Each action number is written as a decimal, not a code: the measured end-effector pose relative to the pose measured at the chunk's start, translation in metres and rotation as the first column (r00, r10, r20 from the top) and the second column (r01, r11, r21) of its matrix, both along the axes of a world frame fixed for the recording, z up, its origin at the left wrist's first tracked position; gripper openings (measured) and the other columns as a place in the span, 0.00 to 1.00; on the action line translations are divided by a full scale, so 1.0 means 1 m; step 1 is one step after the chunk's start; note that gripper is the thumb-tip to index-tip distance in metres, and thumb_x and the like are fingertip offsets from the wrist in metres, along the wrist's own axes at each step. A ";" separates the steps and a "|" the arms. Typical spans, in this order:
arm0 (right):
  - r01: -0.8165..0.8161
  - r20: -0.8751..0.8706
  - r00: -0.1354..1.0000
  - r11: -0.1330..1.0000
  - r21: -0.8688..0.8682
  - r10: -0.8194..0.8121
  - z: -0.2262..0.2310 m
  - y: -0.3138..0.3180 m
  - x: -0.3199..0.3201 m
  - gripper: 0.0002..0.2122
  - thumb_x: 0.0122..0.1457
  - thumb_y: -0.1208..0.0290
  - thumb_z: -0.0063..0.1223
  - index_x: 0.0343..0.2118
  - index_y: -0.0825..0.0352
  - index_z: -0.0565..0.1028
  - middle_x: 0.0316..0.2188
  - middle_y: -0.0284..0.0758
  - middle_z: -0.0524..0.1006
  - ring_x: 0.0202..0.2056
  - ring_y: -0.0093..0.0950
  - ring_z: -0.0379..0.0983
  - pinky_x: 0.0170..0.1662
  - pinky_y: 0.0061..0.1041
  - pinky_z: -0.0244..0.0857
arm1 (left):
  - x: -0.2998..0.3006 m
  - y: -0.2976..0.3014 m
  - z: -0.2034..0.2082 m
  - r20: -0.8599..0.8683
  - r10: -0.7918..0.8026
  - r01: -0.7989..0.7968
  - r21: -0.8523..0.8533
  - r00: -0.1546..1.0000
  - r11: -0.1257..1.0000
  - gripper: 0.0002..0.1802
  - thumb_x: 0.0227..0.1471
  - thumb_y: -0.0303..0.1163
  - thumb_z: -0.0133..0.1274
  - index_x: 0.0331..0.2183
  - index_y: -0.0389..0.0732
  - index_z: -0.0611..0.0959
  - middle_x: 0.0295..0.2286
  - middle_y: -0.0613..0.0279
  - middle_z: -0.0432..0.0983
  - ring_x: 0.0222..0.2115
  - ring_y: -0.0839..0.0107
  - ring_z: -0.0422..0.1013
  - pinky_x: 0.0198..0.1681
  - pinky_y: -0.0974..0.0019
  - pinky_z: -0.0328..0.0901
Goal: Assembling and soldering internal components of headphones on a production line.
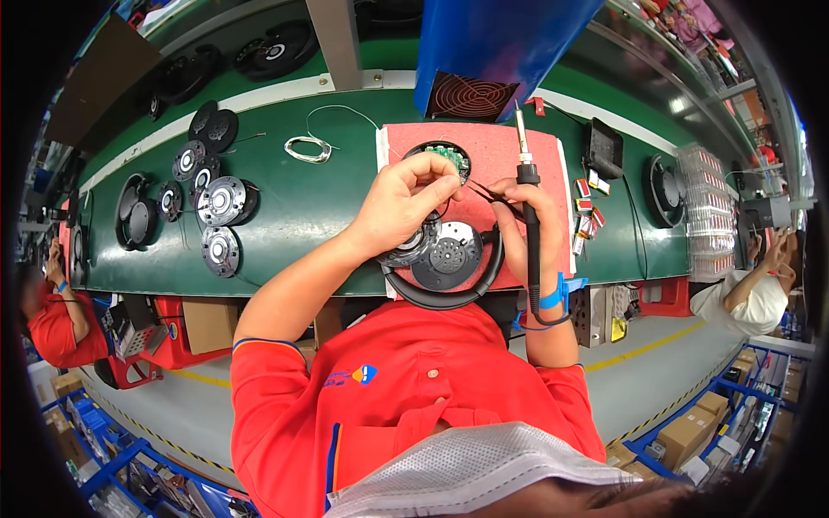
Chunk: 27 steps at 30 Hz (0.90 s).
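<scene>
My left hand (399,203) is closed, thumb and fingertips pinched beside a green circuit board (447,156) in a round black earcup; what they pinch is too small to make out. My right hand (528,220) grips a soldering iron (528,175), its tip pointing up and away. Dark tweezers (489,193) are held in the same hand, their points reaching left toward the board. Under my hands, the black headphone headband (440,300) curves along the near edge of a pink mat (518,147). Another earcup with a perforated disc (451,255) lies inside that curve.
Several round speaker parts (226,201) and black headphones (136,210) lie on the green bench at left, near a coil of thin wire (308,149). Small battery packs (587,216) and stacked clear trays (706,211) are at right. A blue fan housing (484,60) stands behind the mat.
</scene>
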State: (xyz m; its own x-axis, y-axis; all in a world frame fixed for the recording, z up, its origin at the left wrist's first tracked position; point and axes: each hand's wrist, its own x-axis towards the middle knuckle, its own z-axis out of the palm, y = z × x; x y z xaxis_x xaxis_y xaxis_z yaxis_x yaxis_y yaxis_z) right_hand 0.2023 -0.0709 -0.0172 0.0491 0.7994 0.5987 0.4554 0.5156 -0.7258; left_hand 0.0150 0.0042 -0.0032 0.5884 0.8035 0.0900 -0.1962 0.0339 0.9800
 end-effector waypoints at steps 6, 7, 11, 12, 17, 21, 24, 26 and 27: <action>-0.023 -0.014 1.000 1.000 -0.007 0.022 0.000 0.001 -0.004 0.16 0.52 0.90 0.50 0.41 0.66 0.66 0.37 0.41 0.75 0.37 0.25 0.73 0.40 0.22 0.69 | -0.002 0.001 0.000 -0.036 -0.042 0.041 -0.035 0.998 0.999 0.07 0.57 0.30 0.49 0.35 0.36 0.76 0.29 0.66 0.74 0.31 0.80 0.69 0.35 0.76 0.64; -0.021 -0.013 1.000 1.000 -0.007 0.021 0.000 0.001 -0.004 0.16 0.52 0.90 0.50 0.41 0.66 0.66 0.37 0.41 0.75 0.37 0.25 0.73 0.40 0.22 0.69 | -0.002 0.001 -0.001 -0.025 -0.041 0.040 -0.039 0.999 0.998 0.07 0.57 0.30 0.50 0.35 0.36 0.76 0.29 0.66 0.74 0.31 0.80 0.69 0.35 0.76 0.64; -0.038 -0.037 0.999 0.999 -0.003 0.038 -0.001 0.002 -0.005 0.16 0.52 0.90 0.50 0.41 0.67 0.65 0.37 0.42 0.75 0.37 0.26 0.73 0.40 0.22 0.69 | -0.003 0.001 0.000 -0.023 -0.040 0.039 -0.048 0.999 0.998 0.07 0.57 0.30 0.50 0.35 0.36 0.76 0.30 0.66 0.74 0.32 0.80 0.70 0.35 0.76 0.64; -0.042 -0.033 0.999 0.999 0.003 0.042 0.000 0.002 -0.006 0.16 0.52 0.90 0.50 0.41 0.67 0.65 0.37 0.42 0.75 0.37 0.26 0.73 0.40 0.22 0.69 | -0.003 0.001 0.000 -0.022 -0.040 0.039 -0.048 0.999 0.998 0.07 0.57 0.30 0.50 0.35 0.36 0.76 0.30 0.66 0.74 0.32 0.80 0.70 0.35 0.76 0.64; -0.041 -0.035 0.999 0.999 -0.002 0.040 0.001 0.002 -0.005 0.16 0.52 0.91 0.49 0.41 0.67 0.65 0.37 0.42 0.74 0.38 0.26 0.74 0.40 0.22 0.69 | -0.003 0.001 0.002 -0.032 -0.040 0.038 -0.055 0.999 0.998 0.07 0.57 0.30 0.49 0.35 0.36 0.75 0.30 0.66 0.74 0.32 0.80 0.70 0.36 0.75 0.65; -0.050 -0.041 0.998 0.999 0.011 0.050 0.001 0.002 -0.006 0.16 0.52 0.91 0.49 0.41 0.67 0.65 0.38 0.42 0.74 0.38 0.27 0.74 0.41 0.22 0.69 | -0.002 0.001 0.003 0.007 -0.028 0.028 -0.052 1.000 0.998 0.07 0.57 0.31 0.49 0.35 0.37 0.75 0.29 0.66 0.73 0.32 0.80 0.70 0.36 0.75 0.65; -0.058 -0.053 0.997 0.998 0.015 0.059 0.001 0.002 -0.006 0.16 0.52 0.91 0.49 0.42 0.67 0.65 0.38 0.42 0.74 0.39 0.27 0.74 0.41 0.22 0.69 | -0.003 0.001 0.002 -0.008 -0.042 0.042 -0.053 0.999 0.998 0.07 0.58 0.30 0.49 0.34 0.37 0.75 0.29 0.66 0.73 0.32 0.80 0.70 0.36 0.75 0.65; -0.053 -0.053 0.997 0.999 0.009 0.054 0.000 0.002 -0.006 0.16 0.52 0.91 0.50 0.42 0.67 0.65 0.37 0.42 0.74 0.39 0.27 0.74 0.41 0.22 0.69 | -0.002 0.000 0.002 0.017 -0.024 0.025 -0.054 1.000 0.998 0.07 0.58 0.30 0.49 0.34 0.37 0.75 0.29 0.66 0.73 0.32 0.80 0.70 0.36 0.75 0.65; -0.049 -0.052 0.997 0.999 0.004 0.049 0.000 0.002 -0.005 0.16 0.51 0.91 0.50 0.42 0.67 0.65 0.37 0.42 0.74 0.39 0.27 0.74 0.41 0.23 0.69 | -0.002 0.001 0.002 0.016 -0.024 0.025 -0.054 1.000 0.998 0.07 0.58 0.30 0.49 0.34 0.37 0.75 0.29 0.66 0.73 0.32 0.80 0.70 0.36 0.75 0.65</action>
